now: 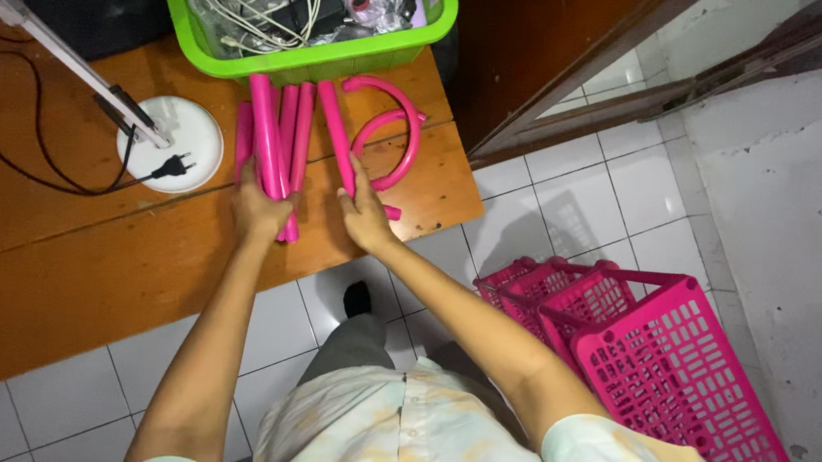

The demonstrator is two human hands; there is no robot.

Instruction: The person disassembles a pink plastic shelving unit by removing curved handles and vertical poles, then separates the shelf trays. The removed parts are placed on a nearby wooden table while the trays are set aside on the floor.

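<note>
Several pink plastic tubes (275, 133) lie side by side on a wooden table (57, 257), near its right end. My left hand (257, 208) rests on the near ends of this bundle, fingers wrapped over them. A single pink tube (335, 133) lies slightly apart to the right, and my right hand (364, 215) presses on its near end. Two curved pink pieces (395, 134) lie just right of that tube, touching the table.
A green bin (348, 54) full of cables and bags stands behind the tubes. A white desk lamp with round base (184, 139) and black cord is at left. Stacked pink lattice baskets (658, 375) stand on the tiled floor at right. A wooden door frame is behind.
</note>
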